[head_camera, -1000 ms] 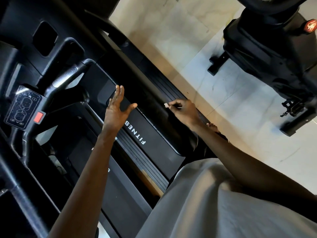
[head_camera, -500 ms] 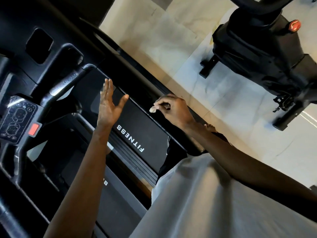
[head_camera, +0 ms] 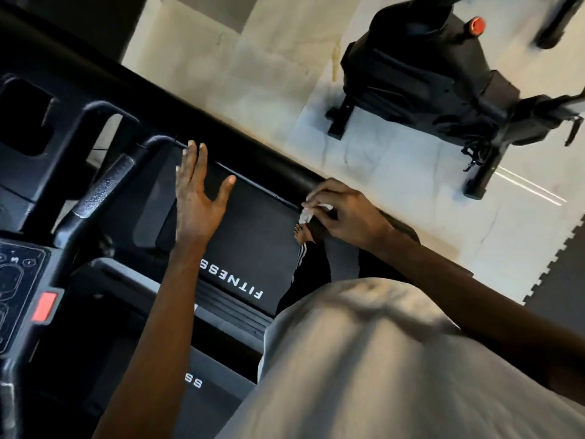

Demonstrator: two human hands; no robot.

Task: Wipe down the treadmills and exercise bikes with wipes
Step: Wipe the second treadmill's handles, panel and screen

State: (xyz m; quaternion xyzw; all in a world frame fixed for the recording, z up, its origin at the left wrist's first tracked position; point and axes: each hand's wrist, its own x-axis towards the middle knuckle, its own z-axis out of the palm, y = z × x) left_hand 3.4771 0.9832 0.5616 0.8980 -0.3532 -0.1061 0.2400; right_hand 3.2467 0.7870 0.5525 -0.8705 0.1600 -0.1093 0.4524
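**Wipe pinched at the treadmill's side rail**

The treadmill (head_camera: 259, 236) fills the left and middle of the view. Its long axis runs from 10 o'clock to 4 o'clock, and the black side rail (head_camera: 253, 153) lies along the same line. One white wipe (head_camera: 308, 212) is in sight, a small crumpled wad with no clear long axis. It sits just right of centre, at the lower edge of the rail, though actual contact cannot be made out. It pokes out of the fingertips toward 8 o'clock.

The right hand (head_camera: 348, 213) pinches the wipe between thumb and curled fingers, with the knuckles toward 2 o'clock. The left hand (head_camera: 198, 198) holds nothing. Its fingers are straight and point to 12 o'clock and the thumb is spread toward 2 o'clock. Its fingertips are near the rail's upper stretch.

Two white word marks show: a full "FITNESS" (head_camera: 232, 282) below centre, and at 6 o'clock an "SS" (head_camera: 193, 380). Whether that one belongs to a second machine cannot be told.

One exercise bike (head_camera: 427, 77) stands at 1 o'clock on the pale floor (head_camera: 253, 74), well apart from the rail, with one red knob (head_camera: 476, 25). At 9 o'clock the console (head_camera: 15, 280) carries one red button (head_camera: 44, 305). One bare foot (head_camera: 304, 234) stands on the belt below the wipe.
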